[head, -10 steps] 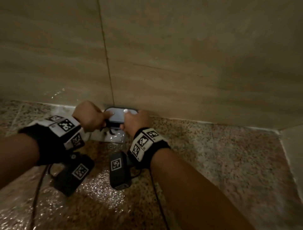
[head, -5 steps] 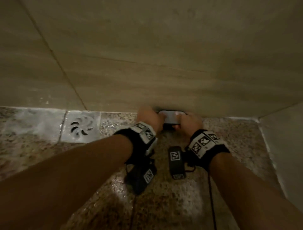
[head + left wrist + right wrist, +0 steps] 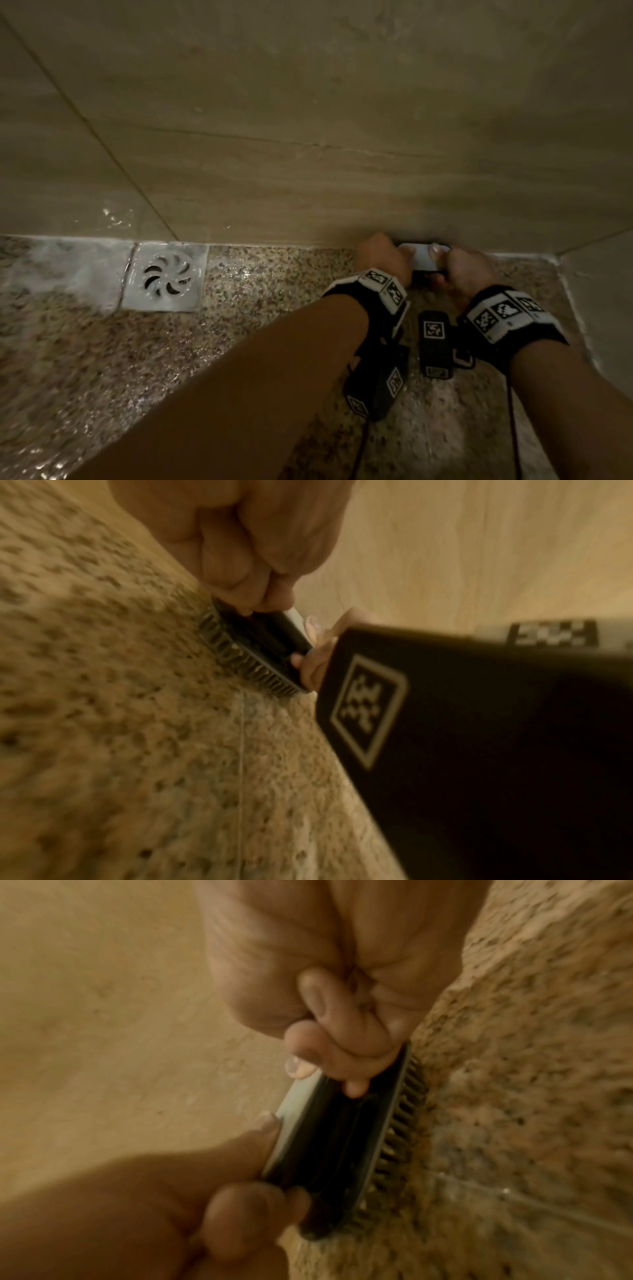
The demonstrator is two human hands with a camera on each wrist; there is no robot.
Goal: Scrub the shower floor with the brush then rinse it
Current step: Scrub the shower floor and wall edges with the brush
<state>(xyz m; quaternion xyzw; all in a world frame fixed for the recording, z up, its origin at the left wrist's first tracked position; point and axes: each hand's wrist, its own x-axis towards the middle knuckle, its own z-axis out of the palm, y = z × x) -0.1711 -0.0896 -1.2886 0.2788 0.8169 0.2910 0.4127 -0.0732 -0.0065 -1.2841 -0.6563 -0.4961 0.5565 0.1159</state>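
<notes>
A scrub brush with a pale top and dark body sits bristles-down on the wet speckled shower floor, right against the base of the wall. My left hand grips its left end and my right hand grips its right end. In the left wrist view my left hand's curled fingers clamp the brush, whose bristles press on the stone. The right wrist view has my right hand curled round one end of the brush and my left hand holding the other.
A square metal drain lies to the left at the foot of the tiled wall. A side wall forms a corner just right of my hands. Black wrist cameras and cables hang under both wrists.
Both hands have slid the brush to the right along the wall base, from beside the drain toward the right corner. The grip on the brush is unchanged.
</notes>
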